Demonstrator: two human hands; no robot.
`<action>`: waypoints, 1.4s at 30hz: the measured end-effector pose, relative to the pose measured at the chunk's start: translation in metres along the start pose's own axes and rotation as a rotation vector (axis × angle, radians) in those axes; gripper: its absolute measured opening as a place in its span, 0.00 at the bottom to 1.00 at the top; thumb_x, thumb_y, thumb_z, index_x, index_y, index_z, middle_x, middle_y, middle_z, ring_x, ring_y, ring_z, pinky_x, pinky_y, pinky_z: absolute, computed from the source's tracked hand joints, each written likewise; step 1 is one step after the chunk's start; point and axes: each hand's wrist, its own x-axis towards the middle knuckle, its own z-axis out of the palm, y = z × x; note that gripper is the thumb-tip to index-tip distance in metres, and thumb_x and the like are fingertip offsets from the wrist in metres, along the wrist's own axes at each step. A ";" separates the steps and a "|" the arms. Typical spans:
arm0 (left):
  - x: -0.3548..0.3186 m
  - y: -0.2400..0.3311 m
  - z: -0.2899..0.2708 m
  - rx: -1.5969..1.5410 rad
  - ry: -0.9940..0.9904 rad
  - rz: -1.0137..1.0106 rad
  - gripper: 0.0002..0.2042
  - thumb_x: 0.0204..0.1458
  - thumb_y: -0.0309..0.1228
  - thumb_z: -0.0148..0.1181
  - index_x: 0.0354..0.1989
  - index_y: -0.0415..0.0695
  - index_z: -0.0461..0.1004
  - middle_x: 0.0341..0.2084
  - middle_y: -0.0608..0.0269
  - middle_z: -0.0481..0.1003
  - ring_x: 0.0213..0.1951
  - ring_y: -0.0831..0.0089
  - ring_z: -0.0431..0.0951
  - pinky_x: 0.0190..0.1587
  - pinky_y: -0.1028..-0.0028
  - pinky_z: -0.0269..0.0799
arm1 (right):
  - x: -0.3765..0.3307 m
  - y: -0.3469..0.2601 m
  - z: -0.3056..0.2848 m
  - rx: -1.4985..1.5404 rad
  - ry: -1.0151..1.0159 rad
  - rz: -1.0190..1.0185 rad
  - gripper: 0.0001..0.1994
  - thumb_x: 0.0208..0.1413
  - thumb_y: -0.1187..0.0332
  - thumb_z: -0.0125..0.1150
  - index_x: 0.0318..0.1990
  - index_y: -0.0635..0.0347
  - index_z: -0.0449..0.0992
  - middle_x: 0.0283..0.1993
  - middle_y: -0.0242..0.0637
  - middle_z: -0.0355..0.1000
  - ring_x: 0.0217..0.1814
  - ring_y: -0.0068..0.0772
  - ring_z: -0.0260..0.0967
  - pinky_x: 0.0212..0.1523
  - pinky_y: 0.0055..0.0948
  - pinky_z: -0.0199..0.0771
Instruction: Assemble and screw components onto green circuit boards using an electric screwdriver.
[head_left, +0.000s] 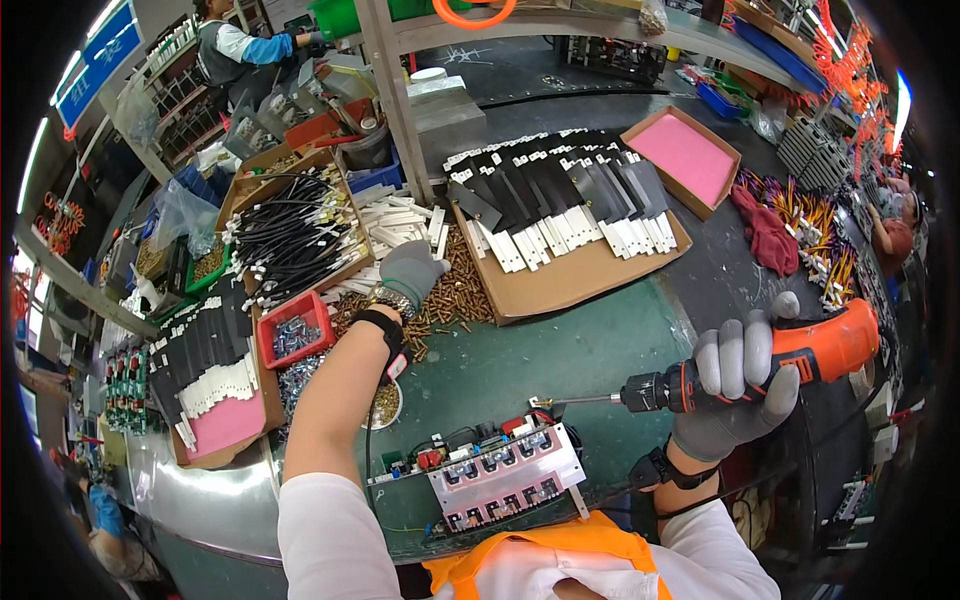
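Observation:
My right hand (pixel 745 375), in a grey glove, is closed around an orange and black power drill (pixel 820 345). Its long bit (pixel 585 399) points left, with the tip at a small brass-coloured piece on the upper edge of a circuit board assembly (pixel 505 480) with a pale metal plate, close to my body. My left hand (pixel 412 272), gloved too, reaches over a heap of brass screws (pixel 462 290) beside loose white strips (pixel 400 217). Its fingers point down and away, so their grip is hidden.
A cardboard tray (pixel 560 290) holds rows of black and white strips. Left stand a box of black cables (pixel 300 235), a red bin of small metal parts (pixel 295 335) and another strip box (pixel 225 440). A metal post (pixel 385 95) rises behind. A co-worker (pixel 245 50) stands far left.

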 end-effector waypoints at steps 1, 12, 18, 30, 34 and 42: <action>0.001 0.001 0.004 0.025 0.026 -0.008 0.20 0.48 0.48 0.62 0.35 0.41 0.77 0.33 0.50 0.79 0.39 0.53 0.78 0.41 0.59 0.71 | 0.000 0.000 0.001 -0.003 0.003 0.000 0.27 0.57 0.65 0.61 0.61 0.62 0.58 0.20 0.23 0.57 0.15 0.15 0.53 0.17 0.21 0.54; -0.108 0.004 -0.052 -1.686 -0.200 0.054 0.14 0.51 0.25 0.62 0.44 0.33 0.69 0.32 0.58 0.74 0.32 0.75 0.76 0.35 0.78 0.74 | 0.004 0.007 0.031 0.112 -0.090 -0.052 0.27 0.55 0.68 0.63 0.59 0.66 0.60 0.20 0.21 0.59 0.15 0.12 0.55 0.16 0.17 0.56; -0.226 0.049 -0.102 -1.783 -0.334 0.068 0.32 0.49 0.23 0.62 0.63 0.36 0.56 0.41 0.56 0.72 0.42 0.66 0.78 0.44 0.72 0.78 | 0.007 0.013 0.064 0.198 -0.293 -0.129 0.27 0.55 0.69 0.63 0.60 0.70 0.60 0.21 0.22 0.62 0.16 0.12 0.59 0.21 0.16 0.64; -0.285 0.033 -0.091 -1.771 -0.364 0.097 0.36 0.43 0.24 0.67 0.63 0.38 0.58 0.39 0.57 0.73 0.40 0.65 0.80 0.40 0.67 0.81 | -0.019 0.010 0.109 0.226 -0.355 -0.064 0.29 0.56 0.68 0.63 0.61 0.68 0.58 0.21 0.24 0.64 0.16 0.14 0.61 0.21 0.18 0.65; -0.292 0.029 -0.087 -1.676 -0.317 0.134 0.33 0.44 0.23 0.64 0.62 0.37 0.59 0.39 0.57 0.73 0.40 0.65 0.80 0.42 0.66 0.81 | -0.024 0.019 0.113 0.187 -0.478 -0.001 0.29 0.56 0.66 0.64 0.61 0.63 0.58 0.22 0.26 0.67 0.14 0.16 0.61 0.16 0.19 0.61; -0.282 0.008 -0.084 -1.426 -0.135 0.058 0.17 0.57 0.27 0.55 0.54 0.36 0.70 0.33 0.60 0.77 0.35 0.76 0.78 0.37 0.77 0.77 | -0.058 0.042 0.129 0.048 -0.350 0.346 0.34 0.52 0.64 0.68 0.62 0.58 0.56 0.25 0.29 0.68 0.15 0.24 0.61 0.18 0.26 0.62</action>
